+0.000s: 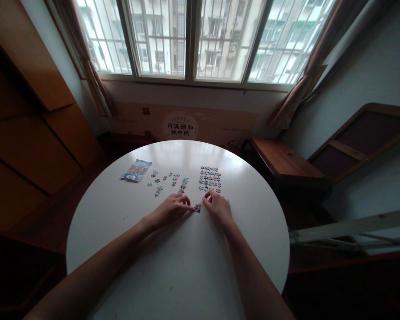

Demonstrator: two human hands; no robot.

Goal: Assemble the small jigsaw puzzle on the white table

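Note:
A small jigsaw piece (pixel 197 207) lies on the round white table (pixel 126 240) between my two hands. My left hand (pixel 172 207) rests palm down with its forefinger stretched to the piece's left edge. My right hand (pixel 217 205) is curled, fingertips beside the piece on its right. Just beyond my right hand lies a grid of spread-out puzzle pieces (pixel 210 178). A short joined strip of pieces (pixel 183 184) lies beyond my left hand, with several loose pieces (pixel 160 181) to its left. A colourful puzzle picture card (pixel 136 170) lies at the far left.
A window with bars (pixel 193 40) fills the wall ahead, curtains at both sides. A printed cardboard sheet (pixel 183 124) leans under it. A wooden side table (pixel 280 162) stands to the right of the round table, and wooden cabinets (pixel 30 111) line the left wall.

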